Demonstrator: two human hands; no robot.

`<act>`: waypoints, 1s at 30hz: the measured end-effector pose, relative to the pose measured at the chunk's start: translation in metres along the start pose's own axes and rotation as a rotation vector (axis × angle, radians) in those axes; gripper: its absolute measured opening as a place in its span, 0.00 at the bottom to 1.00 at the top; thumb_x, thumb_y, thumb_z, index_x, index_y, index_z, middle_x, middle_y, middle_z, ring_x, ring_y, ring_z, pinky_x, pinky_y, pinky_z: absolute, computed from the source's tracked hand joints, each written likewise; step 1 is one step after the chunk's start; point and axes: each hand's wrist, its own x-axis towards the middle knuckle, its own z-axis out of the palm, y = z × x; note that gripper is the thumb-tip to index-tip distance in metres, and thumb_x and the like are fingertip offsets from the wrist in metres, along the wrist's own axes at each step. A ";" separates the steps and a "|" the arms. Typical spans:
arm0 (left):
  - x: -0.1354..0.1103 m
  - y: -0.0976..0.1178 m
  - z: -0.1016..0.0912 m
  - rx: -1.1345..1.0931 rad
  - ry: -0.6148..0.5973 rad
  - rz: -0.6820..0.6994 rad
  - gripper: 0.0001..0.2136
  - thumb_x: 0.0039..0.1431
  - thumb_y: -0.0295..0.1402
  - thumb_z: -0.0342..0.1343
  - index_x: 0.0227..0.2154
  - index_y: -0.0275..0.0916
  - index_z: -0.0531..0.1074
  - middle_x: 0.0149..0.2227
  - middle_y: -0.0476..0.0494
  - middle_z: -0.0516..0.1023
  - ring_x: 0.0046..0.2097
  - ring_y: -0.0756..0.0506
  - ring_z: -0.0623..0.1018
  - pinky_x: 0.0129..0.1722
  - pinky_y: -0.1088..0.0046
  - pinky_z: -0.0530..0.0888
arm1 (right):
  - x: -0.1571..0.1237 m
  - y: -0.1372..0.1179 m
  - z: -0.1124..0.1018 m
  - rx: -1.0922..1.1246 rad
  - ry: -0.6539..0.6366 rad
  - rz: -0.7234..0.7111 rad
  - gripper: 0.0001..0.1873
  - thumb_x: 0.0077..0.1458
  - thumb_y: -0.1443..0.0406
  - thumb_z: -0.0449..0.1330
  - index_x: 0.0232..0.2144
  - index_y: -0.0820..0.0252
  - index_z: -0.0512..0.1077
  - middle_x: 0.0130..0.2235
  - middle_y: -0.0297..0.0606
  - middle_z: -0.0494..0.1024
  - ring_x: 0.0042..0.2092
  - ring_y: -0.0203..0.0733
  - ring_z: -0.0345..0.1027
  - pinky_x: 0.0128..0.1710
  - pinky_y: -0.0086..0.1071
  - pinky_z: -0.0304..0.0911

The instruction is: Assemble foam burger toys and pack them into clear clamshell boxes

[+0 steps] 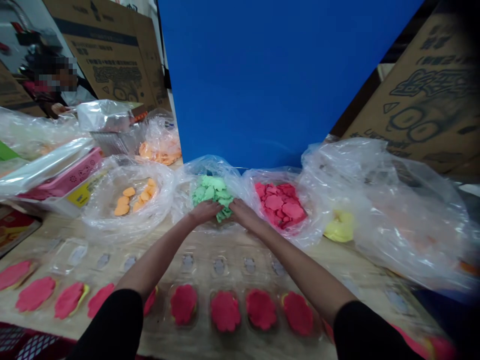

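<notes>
Both my hands reach into an open clear plastic bag (187,172) of thin green flower-shaped pieces (210,187). At the pile's left front, my left hand (204,211) has its fingers bent together on green pieces. Opposite it, my right hand (242,211) curls its fingers on the pile's right side. My fingertips are partly hidden among the pieces. Below my arms stands a row of clear plastic blister trays (240,272), with red flower-shaped pieces (225,311) in their front compartments and yellow showing beneath some. Small grey items (219,266) sit in the back compartments.
Red pieces (279,202) fill a bag on the right; orange pieces (144,195) lie in one on the left. Beyond the red is a yellow piece (339,226) under plastic. A blue panel (262,85) rises behind, flanked by cardboard boxes (431,100). A person (63,85) is at far left.
</notes>
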 end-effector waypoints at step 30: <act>-0.151 0.061 -0.066 -1.116 0.671 -0.429 0.20 0.32 0.24 0.66 0.34 0.30 0.71 0.31 0.41 0.77 0.28 0.46 0.76 0.30 0.72 0.74 | 0.019 -0.159 0.040 0.995 -0.153 0.071 0.16 0.42 0.54 0.59 0.28 0.61 0.69 0.23 0.29 0.66 0.25 0.30 0.58 0.21 0.24 0.53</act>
